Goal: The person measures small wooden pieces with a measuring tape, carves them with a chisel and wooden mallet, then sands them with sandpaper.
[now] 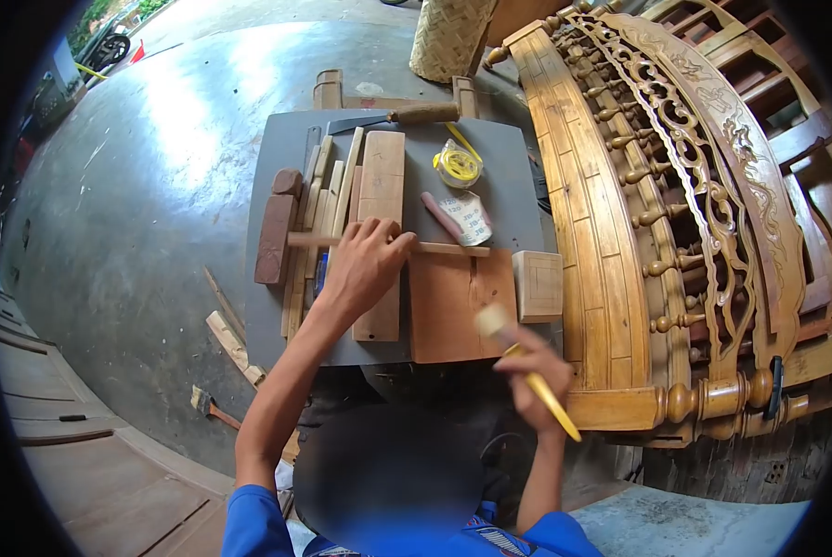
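My left hand [365, 265] is closed on a thin wooden stick [448, 250], which lies crosswise over a thick light wooden block [382, 186]. In my right hand [537, 376] is a brush with a yellow handle [553, 408], its pale bristles pointing up and left, slightly blurred. The bristles are over the lower right of a flat reddish-brown board [448, 311]. A squarish wooden block [539, 286] sits right of that board. Left of my left hand lie thin wooden strips [318, 209] and a dark red-brown block [277, 237].
On the grey table [513, 148] are a tape measure [458, 165], folded sandpaper [469, 221] and a saw [421, 113]. Carved wooden furniture [611, 232] stands close at the right. Another brush [214, 407] and wood scraps [235, 348] lie on the floor at the left.
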Motion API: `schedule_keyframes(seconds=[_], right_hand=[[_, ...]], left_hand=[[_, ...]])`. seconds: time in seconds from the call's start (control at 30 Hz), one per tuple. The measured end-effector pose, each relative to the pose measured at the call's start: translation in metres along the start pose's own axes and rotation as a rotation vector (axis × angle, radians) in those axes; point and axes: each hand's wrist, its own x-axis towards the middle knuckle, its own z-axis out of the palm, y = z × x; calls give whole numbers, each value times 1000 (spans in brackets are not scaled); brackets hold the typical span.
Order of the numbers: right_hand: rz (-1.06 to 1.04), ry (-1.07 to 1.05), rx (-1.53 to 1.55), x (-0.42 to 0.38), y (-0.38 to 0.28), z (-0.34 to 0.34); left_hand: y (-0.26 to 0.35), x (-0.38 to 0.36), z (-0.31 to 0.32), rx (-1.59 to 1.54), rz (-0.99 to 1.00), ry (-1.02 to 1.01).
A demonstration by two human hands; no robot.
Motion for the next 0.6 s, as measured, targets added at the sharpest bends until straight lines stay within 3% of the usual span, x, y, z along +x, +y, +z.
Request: schedule_keyframes(seconds=[0.03,0.07,0.13,0.2,0.27,0.3,0.33,0.4,0.47,0.5,0.6], right_hand=[[9,228,-211,0,8,4],[11,257,-246,0,13,6],[85,-150,-49,-4,6,9],[58,-422,245,-7,-4,4],[252,-322,624,-11,-14,-3],[134,-122,488,-11,-8,0],[239,80,209,-5,-16,6],[194,-55,-147,-1,-8,9],[9,-331,-37,-6,-6,9],[63,-376,89,-8,-11,9],[377,-144,82,-15,-14,13]], left_hand=[[1,-2,1,-31,13,-23],[2,-2,1,-58,24,-42],[13,-6,-2,-82,11,-63],[20,-10,-2,-124,8,-89],[27,-14,-2,-244,-8,-90],[31,-15,-6,-308,-40,-123],[36,-16,-10,-371,-73,-153],[44,-17,-17,-518,-129,-109],[48,-18,-24,-716,-203,-21],[46,-15,-29,-753,-197,47],[36,-7,-22,-902,-499,120]])
